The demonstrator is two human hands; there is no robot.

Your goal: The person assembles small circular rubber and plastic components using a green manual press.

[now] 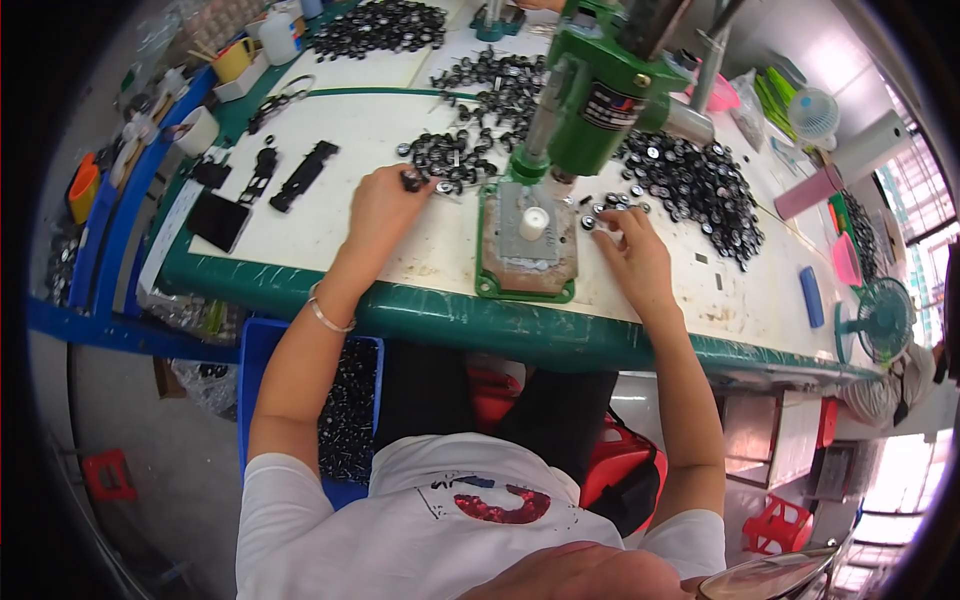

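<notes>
A green hand press (pixel 603 100) stands before me, with a white round fixture (pixel 533 222) on its metal base plate (pixel 512 222). Left of it, my left hand (pixel 390 208) has its fingers closed on a small black part with metal (pixel 411 181), at the edge of a pile of pinned black parts (pixel 452 158). On the other side, my right hand (pixel 637 255) pinches at the near edge of several round black-and-silver caps (pixel 622 200). Its fingertips partly hide what they grip, which looks like one such cap.
A large heap of round caps (pixel 690 190) spreads to the right of the press. A phone-like black slab (pixel 219 220) and a black strip (pixel 304 177) lie at left. A blue bin (pixel 258 370) of small parts stands below the table's green edge (pixel 420 310). A green fan (pixel 885 317) stands far right.
</notes>
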